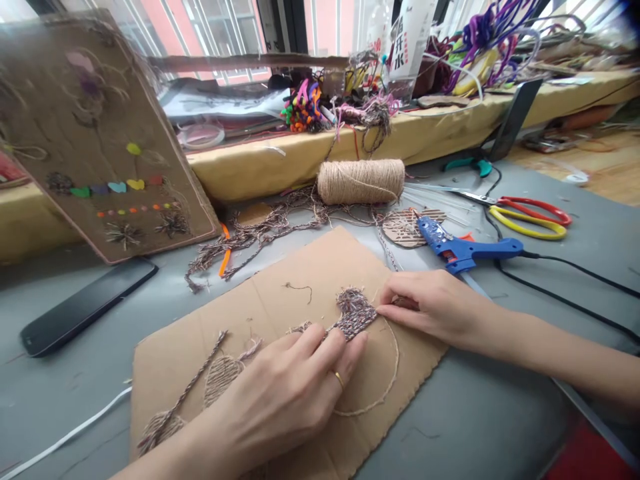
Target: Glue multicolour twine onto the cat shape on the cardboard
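Observation:
A patch of mixed brown and grey yarn (354, 320), laid in close rows with a frayed upper end, lies on a cardboard sheet (310, 267). My left hand (305, 380), a ring on one finger, presses its bent fingertips onto the patch's lower left side and covers part of it. At the patch's right edge my right hand (420, 300) has thumb and forefinger pinched together; the tips touch the yarn. From there a thin twine line (397, 363) curves down under my left hand. Left on the sheet are a twine leaf shape (220, 377) and a yarn stem (197, 370).
Behind the sheet lie a twine spool (360, 181) and tangled yarn (250, 230). A blue glue gun (463, 250) and scissors (530, 217) are at right, with black cables (565, 293). A phone (90, 303) and a decorated cardboard panel (115, 140) are at left.

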Demonstrator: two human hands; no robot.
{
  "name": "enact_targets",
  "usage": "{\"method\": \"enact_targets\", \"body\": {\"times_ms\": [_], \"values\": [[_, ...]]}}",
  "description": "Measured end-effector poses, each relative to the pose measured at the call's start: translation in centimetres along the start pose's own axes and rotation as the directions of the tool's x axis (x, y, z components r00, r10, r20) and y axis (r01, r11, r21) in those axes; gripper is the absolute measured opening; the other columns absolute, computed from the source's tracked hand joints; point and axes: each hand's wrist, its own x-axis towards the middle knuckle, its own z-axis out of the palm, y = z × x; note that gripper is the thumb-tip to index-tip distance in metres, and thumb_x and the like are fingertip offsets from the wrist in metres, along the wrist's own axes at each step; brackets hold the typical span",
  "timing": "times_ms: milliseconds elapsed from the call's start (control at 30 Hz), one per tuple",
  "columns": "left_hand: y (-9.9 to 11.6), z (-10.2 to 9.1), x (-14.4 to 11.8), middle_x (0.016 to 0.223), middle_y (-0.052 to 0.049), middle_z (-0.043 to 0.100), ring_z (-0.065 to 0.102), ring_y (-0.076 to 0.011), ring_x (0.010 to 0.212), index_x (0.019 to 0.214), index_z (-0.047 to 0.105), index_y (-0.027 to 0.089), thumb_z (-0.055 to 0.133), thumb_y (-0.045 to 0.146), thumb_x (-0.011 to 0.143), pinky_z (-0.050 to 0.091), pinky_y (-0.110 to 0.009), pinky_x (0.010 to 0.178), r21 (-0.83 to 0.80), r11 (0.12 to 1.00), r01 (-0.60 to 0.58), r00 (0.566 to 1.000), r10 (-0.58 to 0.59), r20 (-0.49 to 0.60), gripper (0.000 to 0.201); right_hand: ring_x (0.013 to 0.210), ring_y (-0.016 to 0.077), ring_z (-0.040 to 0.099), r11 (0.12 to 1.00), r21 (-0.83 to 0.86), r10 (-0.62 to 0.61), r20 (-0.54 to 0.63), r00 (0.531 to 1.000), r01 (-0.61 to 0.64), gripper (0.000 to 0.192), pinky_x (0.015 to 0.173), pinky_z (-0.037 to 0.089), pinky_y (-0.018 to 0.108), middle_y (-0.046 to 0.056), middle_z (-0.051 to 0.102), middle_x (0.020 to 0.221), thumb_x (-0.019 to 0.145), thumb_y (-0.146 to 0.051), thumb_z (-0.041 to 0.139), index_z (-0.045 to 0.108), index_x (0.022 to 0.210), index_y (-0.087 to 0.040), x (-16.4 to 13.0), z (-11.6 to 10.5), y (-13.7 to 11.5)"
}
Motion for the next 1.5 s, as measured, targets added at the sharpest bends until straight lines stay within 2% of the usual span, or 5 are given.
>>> {"method": "enact_targets", "body": {"times_ms": [367, 1100, 1200, 1367, 1500], "values": [[-0.1, -0.2, 1.9, 0.086, -0.005, 0.056, 0.054, -0.0146, 0.070, 0.132, 0.038, 0.005, 0.025, 0.010, 0.093, 0.041, -0.025, 0.044, 0.106, 0.994, -0.040, 0.991, 0.026, 0.128, 0.042, 0.061, 0.0112, 0.055, 0.999, 0.023, 0.033, 0.004, 0.999, -0.033, 0.012, 0.055, 0.036, 0.022, -0.001, 0.064, 0.068, 0.083, -0.021, 0.055, 0.060, 0.072, -0.018, 0.3, -0.1, -0.4], [-1.4, -0.5, 3.7, 0.086, -0.003, 0.054, 0.054, -0.0155, 0.062, 0.130, 0.042, 0.016, 0.039, 0.015, 0.089, 0.037, -0.023, 0.039, -0.101, 0.994, 0.046, 0.968, -0.019, 0.251, 0.041, 0.070, 0.0120, 0.057, 0.999, 0.049, -0.002, 0.044, 0.999, 0.000, 0.014, 0.061, 0.039, 0.023, 0.000, 0.064, 0.078, 0.082, -0.014, 0.050, 0.063, 0.080, -0.019, -0.3, -1.3, 0.2], [-1.9, -0.5, 2.8, 0.084, -0.002, 0.057, 0.053, -0.0130, 0.059, 0.132, 0.040, 0.019, 0.036, 0.015, 0.091, 0.036, -0.021, 0.041, -0.165, 0.983, 0.074, 0.980, -0.041, 0.195, 0.041, 0.071, 0.0125, 0.058, 0.999, 0.049, -0.006, 0.037, 0.999, 0.004, 0.014, 0.061, 0.041, 0.023, 0.000, 0.064, 0.077, 0.084, -0.017, 0.050, 0.064, 0.082, -0.020, -0.4, -1.6, 0.1], [-3.0, -0.2, 0.3, 0.090, -0.005, 0.062, 0.057, -0.0144, 0.077, 0.111, 0.057, 0.016, 0.039, 0.014, 0.093, 0.047, -0.024, 0.063, -0.322, 0.927, 0.190, 0.959, -0.246, -0.143, 0.025, 0.082, 0.0169, 0.057, 1.000, 0.015, -0.008, -0.099, 0.995, 0.010, 0.018, 0.070, 0.043, 0.029, 0.006, 0.060, 0.087, 0.089, -0.025, 0.048, 0.064, 0.089, -0.019, -0.7, -1.9, -0.2], [-3.6, -0.1, 0.3, 0.097, -0.005, 0.061, 0.053, -0.0173, 0.089, 0.105, 0.062, 0.021, 0.052, 0.022, 0.090, 0.047, -0.032, 0.078, -0.480, 0.821, 0.309, 0.942, -0.334, 0.035, 0.018, 0.088, 0.0176, 0.054, 0.991, 0.002, -0.130, -0.123, 0.984, 0.132, 0.017, 0.076, 0.043, 0.031, 0.007, 0.058, 0.092, 0.090, -0.025, 0.048, 0.064, 0.094, -0.018, 0.1, -1.1, -1.2]]}}
